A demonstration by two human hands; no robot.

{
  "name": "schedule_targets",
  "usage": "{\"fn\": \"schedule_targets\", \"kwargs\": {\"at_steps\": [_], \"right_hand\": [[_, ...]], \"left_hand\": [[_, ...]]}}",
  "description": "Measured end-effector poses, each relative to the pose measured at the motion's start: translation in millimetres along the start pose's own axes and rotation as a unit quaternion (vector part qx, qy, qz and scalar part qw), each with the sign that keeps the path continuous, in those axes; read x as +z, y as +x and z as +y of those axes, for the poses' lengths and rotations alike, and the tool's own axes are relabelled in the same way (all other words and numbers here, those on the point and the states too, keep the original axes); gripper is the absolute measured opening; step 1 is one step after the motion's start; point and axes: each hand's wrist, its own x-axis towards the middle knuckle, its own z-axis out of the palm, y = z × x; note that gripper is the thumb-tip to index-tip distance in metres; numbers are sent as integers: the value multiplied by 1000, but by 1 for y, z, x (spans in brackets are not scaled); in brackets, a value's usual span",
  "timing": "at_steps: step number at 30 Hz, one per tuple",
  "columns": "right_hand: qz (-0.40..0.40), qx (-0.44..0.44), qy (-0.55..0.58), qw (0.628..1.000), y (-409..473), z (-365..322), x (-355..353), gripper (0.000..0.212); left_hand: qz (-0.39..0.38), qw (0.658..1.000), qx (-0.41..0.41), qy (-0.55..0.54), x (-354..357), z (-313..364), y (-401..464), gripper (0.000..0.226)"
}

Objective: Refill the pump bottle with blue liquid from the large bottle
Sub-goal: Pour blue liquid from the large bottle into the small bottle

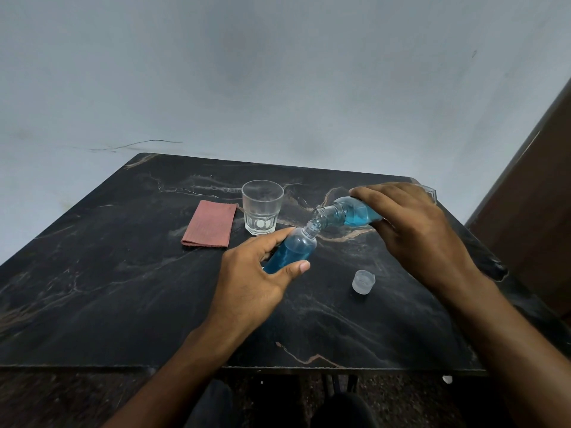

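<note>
Pump bottle [293, 250]: small clear plastic, pump head off, neck open. Probably light and thin-walled, so a hard squeeze would likely dent it and push liquid out. Blue liquid fills the lower body; the shoulder and neck look clear. It sits at about the counter's [108, 288] centre, tilted with its mouth toward 1 o'clock.

Left hand [258, 273] wraps the pump bottle mid-body, thumb on the near side and fingers round the far side. That looks like the right place: low enough to steady it, clear of the neck.

Large bottle [346, 213]: clear plastic, part full of blue, tipped almost flat from 3 o'clock, its open mouth touching or just over the pump bottle's mouth. Weight shifts as the liquid runs forward, so expect the pour to surge. Plastic may be slick if wet. Right hand [411, 223] grips it from above around the body, fingers curled over; the base is hidden behind the hand.

Both mouths are narrow, so there is little margin: keep them aligned and tip slowly. Can't tell whether a stream is running right now.

Also on the counter: a clear cap [363, 282] at 4 o'clock from the pump bottle, an empty tumbler [262, 206] at 11 o'clock, and a folded reddish cloth [209, 224] left of the glass.
</note>
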Motion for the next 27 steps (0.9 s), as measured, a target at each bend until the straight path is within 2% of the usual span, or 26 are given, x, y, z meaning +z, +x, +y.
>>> {"fn": "schedule_targets", "kwargs": {"at_steps": [9,22,24,27], "right_hand": [[39,47,78,995,-8,-6,10,48],[70,153,194,966,-15,-15,30,55],[86,191,222,952,-10,-13,34,56],[92,268,318,905,-3,-11,41,56]], "left_hand": [[17,1000,-7,-25,2,3,-2,57],[30,995,-32,-84,10,3,-2,54],[38,992,-46,-108,10,0,-2,52],[38,991,-54,-120,8,-2,-4,48]]}}
